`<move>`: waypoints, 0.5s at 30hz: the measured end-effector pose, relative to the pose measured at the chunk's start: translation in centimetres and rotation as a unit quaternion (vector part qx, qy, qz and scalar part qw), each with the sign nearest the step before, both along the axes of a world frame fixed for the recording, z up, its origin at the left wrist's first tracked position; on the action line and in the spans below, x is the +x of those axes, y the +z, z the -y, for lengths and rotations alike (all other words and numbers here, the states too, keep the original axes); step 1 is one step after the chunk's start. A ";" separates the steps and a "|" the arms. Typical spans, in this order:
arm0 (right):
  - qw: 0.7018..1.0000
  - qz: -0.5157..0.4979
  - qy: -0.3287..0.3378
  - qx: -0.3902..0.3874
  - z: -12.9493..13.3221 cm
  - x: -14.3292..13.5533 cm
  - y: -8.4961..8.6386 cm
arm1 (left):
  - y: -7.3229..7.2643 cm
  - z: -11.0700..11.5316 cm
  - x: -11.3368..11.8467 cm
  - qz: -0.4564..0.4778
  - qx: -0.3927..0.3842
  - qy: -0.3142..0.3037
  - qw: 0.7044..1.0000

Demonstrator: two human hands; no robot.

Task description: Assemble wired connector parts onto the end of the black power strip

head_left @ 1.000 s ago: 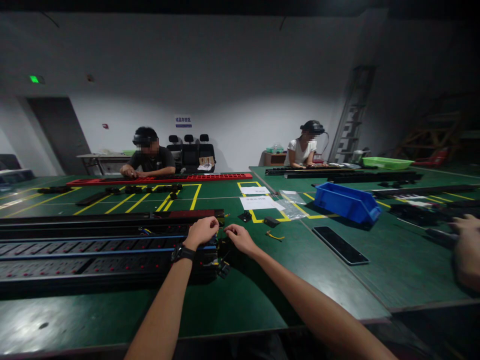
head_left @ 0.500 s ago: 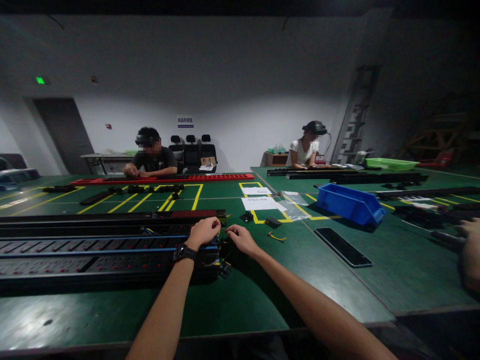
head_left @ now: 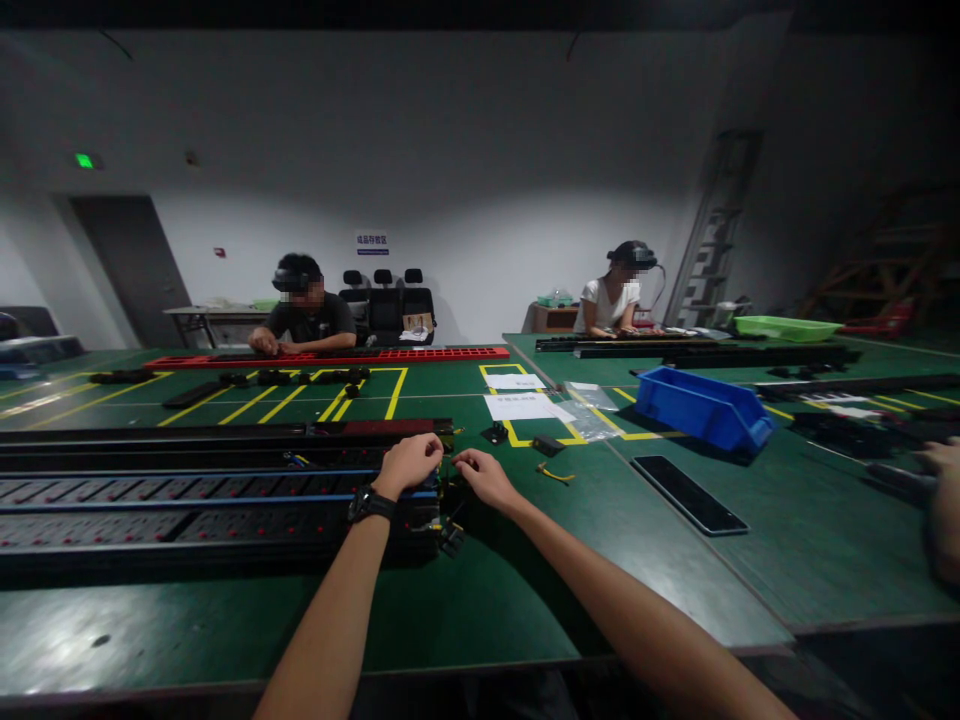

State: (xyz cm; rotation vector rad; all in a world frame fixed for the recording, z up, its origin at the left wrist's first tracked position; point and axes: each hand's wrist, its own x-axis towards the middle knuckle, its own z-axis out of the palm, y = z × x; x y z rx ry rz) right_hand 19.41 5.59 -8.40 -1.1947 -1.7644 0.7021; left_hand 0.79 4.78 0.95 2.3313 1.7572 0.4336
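Long black socket strips (head_left: 247, 522) with red dots and blue edge lines lie side by side at the left. At their right end my left hand (head_left: 410, 463), with a black watch (head_left: 370, 503) on its wrist, is closed in a pinch on the strip's end. My right hand (head_left: 486, 476) pinches just right of it, fingertips together. What sits between the fingers of either hand is too small to make out. Beneath them, a small black end piece (head_left: 451, 537) with wires hangs at the nearest strip's end.
Right of my hands lie a short yellow wire (head_left: 555, 474), a small black block (head_left: 547, 444) and a phone (head_left: 690, 494). A blue bin (head_left: 697, 408) stands beyond, near white papers (head_left: 523, 406). Two people work across the green table (head_left: 585, 570); another person's hand (head_left: 943, 470) is at far right.
Both hands keep nearly the same pinching pose at the strip's end. The whole view has shifted very slightly.
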 end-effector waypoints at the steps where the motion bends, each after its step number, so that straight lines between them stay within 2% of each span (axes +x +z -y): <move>1: 1.000 0.000 0.000 0.000 0.0 0.0 0.0 | 0.0 0.0 0.0 0.000 -0.001 0.001 1.000; 15: 1.000 0.011 -0.015 0.004 0.6 -0.2 0.9 | 0.1 -0.1 0.1 -0.006 0.014 0.000 1.000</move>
